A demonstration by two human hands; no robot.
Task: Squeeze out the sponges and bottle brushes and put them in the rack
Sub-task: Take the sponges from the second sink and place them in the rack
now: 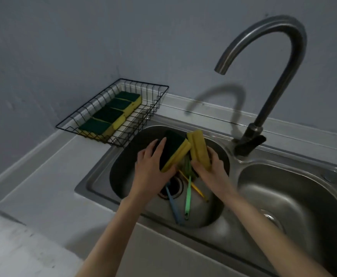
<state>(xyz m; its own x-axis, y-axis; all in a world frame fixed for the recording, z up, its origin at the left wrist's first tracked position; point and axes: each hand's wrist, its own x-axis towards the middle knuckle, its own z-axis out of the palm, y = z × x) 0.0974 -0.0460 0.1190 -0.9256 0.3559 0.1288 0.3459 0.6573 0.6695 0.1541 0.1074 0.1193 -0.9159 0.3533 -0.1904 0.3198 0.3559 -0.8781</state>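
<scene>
Head view puts the job midway: four green-topped yellow sponges lie in the black wire rack far left, while the left hand and right hand each clamp fingers on a yellow sponge with a green scouring face and a yellow sponge over the steel sink basin, with thin plastic bottle brushes left lying by the drain.

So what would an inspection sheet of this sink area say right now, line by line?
Surface: pale counter with a double steel sink.
Job's things: four sponges lie in a row in the wire rack; three bottle brushes, blue, green and yellow, lie in the left basin.
Clutter: nothing seen.
Grippers: left hand holds a sponge; right hand holds another sponge, both over the left basin.
Cables: nothing seen.
Surroundings: curved tap between the basins, no water running; grey wall behind.
</scene>
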